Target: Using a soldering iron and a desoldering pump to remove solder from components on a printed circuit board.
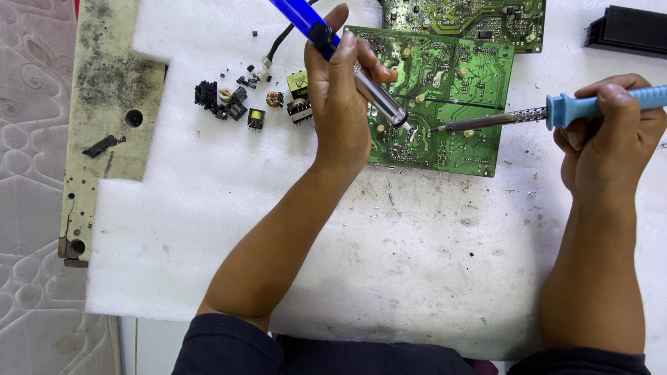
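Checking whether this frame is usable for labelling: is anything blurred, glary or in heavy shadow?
Head view: even, soft light and sharp focus; the left hand with the blue pump casts only a faint shadow; the white foam sheet is bright but not blown out; the soldering iron in the right hand is crisp.

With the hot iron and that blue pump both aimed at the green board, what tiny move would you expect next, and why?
Probably the left hand lowers the blue pump the last bit, so its nozzle meets the joint on the green circuit board. The soldering iron in the right hand already has its tip at a spot on the board, and the nozzle sits just beside that tip.
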